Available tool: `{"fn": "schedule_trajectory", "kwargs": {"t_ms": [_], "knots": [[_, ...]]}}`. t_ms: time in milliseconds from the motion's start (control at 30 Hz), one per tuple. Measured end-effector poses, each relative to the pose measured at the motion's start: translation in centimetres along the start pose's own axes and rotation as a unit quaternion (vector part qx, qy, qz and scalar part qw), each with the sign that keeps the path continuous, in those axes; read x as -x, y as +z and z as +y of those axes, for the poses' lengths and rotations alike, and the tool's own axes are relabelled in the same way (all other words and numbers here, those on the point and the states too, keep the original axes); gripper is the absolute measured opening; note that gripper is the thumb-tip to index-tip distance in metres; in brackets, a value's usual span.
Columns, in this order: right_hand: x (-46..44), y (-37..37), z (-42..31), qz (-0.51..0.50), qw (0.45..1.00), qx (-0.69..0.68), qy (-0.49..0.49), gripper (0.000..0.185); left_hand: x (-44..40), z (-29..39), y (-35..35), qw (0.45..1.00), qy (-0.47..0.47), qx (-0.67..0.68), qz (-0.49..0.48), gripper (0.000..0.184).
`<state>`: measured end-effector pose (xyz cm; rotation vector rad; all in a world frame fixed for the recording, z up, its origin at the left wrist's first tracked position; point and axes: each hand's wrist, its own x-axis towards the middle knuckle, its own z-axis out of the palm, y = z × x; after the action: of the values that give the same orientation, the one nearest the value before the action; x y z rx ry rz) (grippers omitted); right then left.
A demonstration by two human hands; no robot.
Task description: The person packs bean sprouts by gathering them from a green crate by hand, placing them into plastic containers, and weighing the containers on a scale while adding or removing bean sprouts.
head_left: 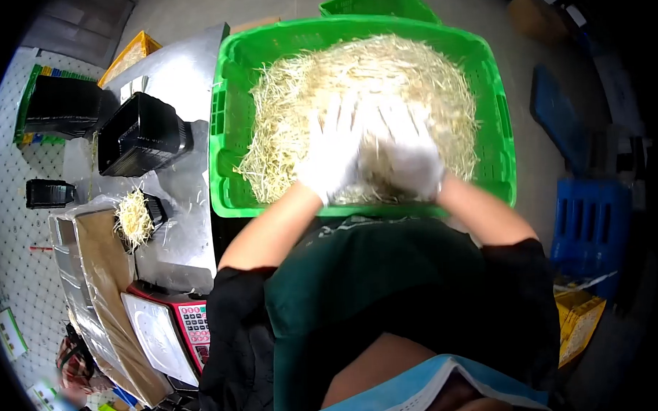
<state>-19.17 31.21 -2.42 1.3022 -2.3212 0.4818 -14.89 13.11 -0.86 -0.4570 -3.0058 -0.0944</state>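
A big heap of pale bean sprouts (285, 126) fills much of a green plastic crate (359, 29) in front of me. My left hand (333, 157), in a white glove, lies on the near part of the heap with its fingers stretched forward and apart. Beside it my right hand (411, 150), gloved the same way, also reaches its fingers over the sprouts. Both hands are somewhat blurred, and their fingertips fade into the bright heap. Between the palms some sprouts show in shadow.
To the left a metal table (180, 69) holds nested black plastic trays (141, 136), a small black tray topped with sprouts (134, 220), a cardboard box (108, 266) and a red and white scale (165, 330). Blue crates (590, 223) and a yellow crate (580, 323) stand at right.
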Motion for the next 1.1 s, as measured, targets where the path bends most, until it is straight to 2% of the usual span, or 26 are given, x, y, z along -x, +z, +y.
{"fn": "schedule_trajectory", "kwargs": {"t_ms": [33,67,133,167,233,267,333,367,400,433,467,533,567,600,633,667,700,733,800,833,867,933,967,1000,1067,1100], "knots": [[-2.5,-1.6,-0.1,-0.119,0.989,-0.038,0.075,0.084,-1.6,-1.2,-1.0,0.999,0.016,0.030,0.025,0.099],[-4.0,-1.7,0.2,-0.121,0.989,-0.038,0.082,0.084,-3.0,-2.5,-1.6,0.999,0.021,0.033,0.022,0.099],[-6.5,-1.8,1.5,-0.146,0.974,0.006,0.172,0.087,-5.4,-4.8,-2.8,0.997,0.011,0.082,-0.003,0.092],[-6.2,-1.9,1.0,-0.141,0.975,0.008,0.172,0.087,-5.0,-5.2,-2.5,0.997,0.013,0.078,0.000,0.092],[-4.5,-2.1,-1.4,-0.190,0.977,0.024,0.096,0.092,-3.1,-6.0,-0.6,0.990,0.070,0.121,-0.017,0.089],[-3.2,-3.1,-2.6,-0.187,0.977,0.023,0.099,0.092,-1.4,-5.5,-1.1,0.990,0.074,0.118,-0.020,0.089],[-0.4,-5.9,-3.0,-0.238,0.970,-0.049,0.023,0.085,2.8,-4.1,-2.7,0.988,0.084,0.129,0.001,0.077],[-0.3,-7.2,-2.2,-0.217,0.953,-0.197,0.075,0.075,3.6,-4.3,-3.2,0.988,0.082,0.131,0.000,0.077],[-0.2,-8.8,-1.6,-0.195,0.910,-0.344,0.129,0.065,4.8,-4.7,-3.5,0.982,0.072,0.170,0.025,0.071],[-0.2,-10.5,-0.8,-0.181,0.942,-0.247,0.140,0.061,6.0,-5.1,-3.8,0.975,0.062,0.207,0.051,0.065],[-0.5,-11.9,0.5,-0.160,0.965,-0.144,0.147,0.057,6.9,-5.8,-3.6,0.971,0.027,0.233,0.047,0.051],[-1.2,-12.7,3.8,-0.047,0.962,-0.136,0.230,0.048,7.0,-6.8,-3.6,0.959,-0.012,0.276,0.057,0.039],[-2.0,-12.3,4.8,-0.042,0.953,-0.139,0.266,0.046,6.5,-6.7,-3.3,0.916,-0.077,0.389,0.061,0.031],[-2.8,-11.7,5.7,-0.038,0.942,-0.141,0.302,0.044,5.4,-6.7,-3.9,0.933,-0.062,0.344,0.082,0.043],[-3.6,-10.6,6.0,-0.043,0.932,-0.201,0.299,0.050,3.6,-5.8,-5.2,0.927,-0.049,0.352,0.115,0.050],[-4.4,-8.7,6.3,-0.086,0.931,-0.185,0.304,0.052,1.9,-4.6,-5.8,0.920,-0.037,0.360,0.148,0.058],[-4.6,-7.1,5.8,-0.137,0.914,-0.217,0.313,0.058,0.3,-3.9,-4.8,0.921,-0.038,0.360,0.146,0.058],[-4.8,-6.0,5.1,-0.187,0.895,-0.248,0.321,0.065,-1.3,-3.4,-3.8,0.940,0.041,0.305,0.149,0.064],[-3.2,-6.1,2.0,-0.204,0.954,-0.134,0.174,0.075,-1.6,-3.1,-2.5,0.950,0.117,0.245,0.155,0.070],[-2.1,-6.9,0.0,-0.184,0.974,-0.058,0.114,0.078,-0.4,-2.6,-1.9,0.966,0.133,0.199,0.094,0.068],[-2.3,-8.7,-1.4,-0.227,0.949,-0.173,0.131,0.076,0.4,-2.5,-1.5,0.972,0.142,0.171,0.082,0.067],[1.7,-6.5,-1.4,-0.198,0.972,-0.086,0.089,0.077,1.8,-2.3,-0.7,0.978,0.163,0.116,0.058,0.066],[2.8,-5.7,-1.1,-0.189,0.977,-0.056,0.076,0.077,1.8,-2.3,-0.7,0.975,0.164,0.131,0.075,0.064],[2.4,-5.8,-1.0,-0.177,0.981,0.034,0.075,0.077,2.2,-2.0,-0.7,0.971,0.164,0.149,0.087,0.062],[1.9,-5.4,-0.2,-0.162,0.976,0.126,0.072,0.078,0.8,-2.1,-0.8,0.979,0.153,0.092,0.096,0.063],[1.3,-4.9,0.8,-0.165,0.981,0.059,0.085,0.078,-0.2,-2.0,-1.1,0.983,0.140,0.096,0.063,0.064]]}}
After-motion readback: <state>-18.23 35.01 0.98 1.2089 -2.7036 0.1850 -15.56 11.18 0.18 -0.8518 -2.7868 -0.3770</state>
